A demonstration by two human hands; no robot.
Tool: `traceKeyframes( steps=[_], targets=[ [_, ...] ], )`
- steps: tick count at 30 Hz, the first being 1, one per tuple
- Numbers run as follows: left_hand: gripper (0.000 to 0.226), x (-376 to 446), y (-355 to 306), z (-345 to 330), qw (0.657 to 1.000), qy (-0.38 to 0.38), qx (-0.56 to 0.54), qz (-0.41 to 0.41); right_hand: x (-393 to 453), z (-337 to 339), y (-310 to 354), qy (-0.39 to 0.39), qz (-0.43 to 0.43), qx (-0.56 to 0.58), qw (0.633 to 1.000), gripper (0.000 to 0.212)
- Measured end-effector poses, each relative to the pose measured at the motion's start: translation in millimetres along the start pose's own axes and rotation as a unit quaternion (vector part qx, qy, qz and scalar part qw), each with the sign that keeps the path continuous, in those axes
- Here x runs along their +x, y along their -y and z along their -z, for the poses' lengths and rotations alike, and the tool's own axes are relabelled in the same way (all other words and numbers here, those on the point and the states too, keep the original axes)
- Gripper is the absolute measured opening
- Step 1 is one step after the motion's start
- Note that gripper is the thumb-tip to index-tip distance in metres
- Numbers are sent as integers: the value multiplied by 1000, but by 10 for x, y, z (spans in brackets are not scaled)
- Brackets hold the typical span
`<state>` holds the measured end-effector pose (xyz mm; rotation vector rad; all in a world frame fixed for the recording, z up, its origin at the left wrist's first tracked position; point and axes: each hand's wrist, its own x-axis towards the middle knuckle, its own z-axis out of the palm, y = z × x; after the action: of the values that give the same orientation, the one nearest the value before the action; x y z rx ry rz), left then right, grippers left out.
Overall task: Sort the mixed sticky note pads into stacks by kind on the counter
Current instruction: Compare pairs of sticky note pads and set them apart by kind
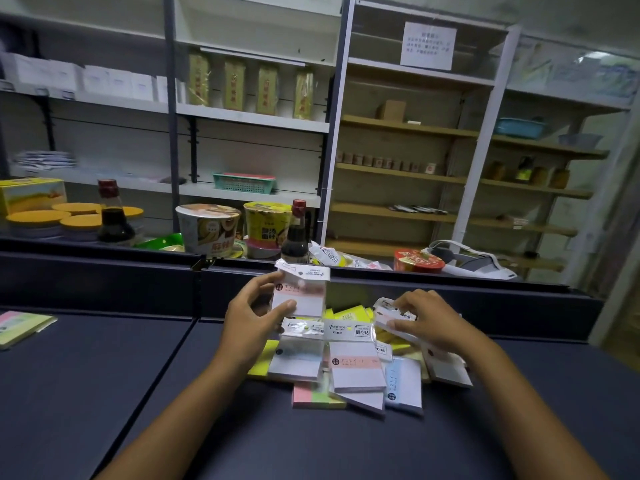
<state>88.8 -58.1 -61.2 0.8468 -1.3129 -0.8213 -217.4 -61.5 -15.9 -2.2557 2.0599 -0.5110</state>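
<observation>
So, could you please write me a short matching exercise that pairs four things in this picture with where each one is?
Things:
1. pink-banded pad
2. multicolour pad
3. green basket
4. paper notice

Places:
A. on a shelf behind the counter
B. held up in the left hand
C. taped high on the shelving
D. lying alone at the far left of the counter

Pairs: 1-B, 2-D, 3-A, 4-C
</observation>
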Motion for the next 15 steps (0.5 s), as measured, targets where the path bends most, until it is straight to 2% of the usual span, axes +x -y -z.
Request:
traceKeyframes(
  steps=[9,12,15],
  targets=[
    [45,-21,-3,-33,1000,19,-21,0,181,231,-138,187,-53,-103,975,88],
    [44,-13,14,-25,1000,19,-15,3,232,219,-150,225,-65,-107,966,83],
    [44,-3,16,-15,1000,20,-11,6,269,179,-165,227,-63,-93,967,63]
  ],
)
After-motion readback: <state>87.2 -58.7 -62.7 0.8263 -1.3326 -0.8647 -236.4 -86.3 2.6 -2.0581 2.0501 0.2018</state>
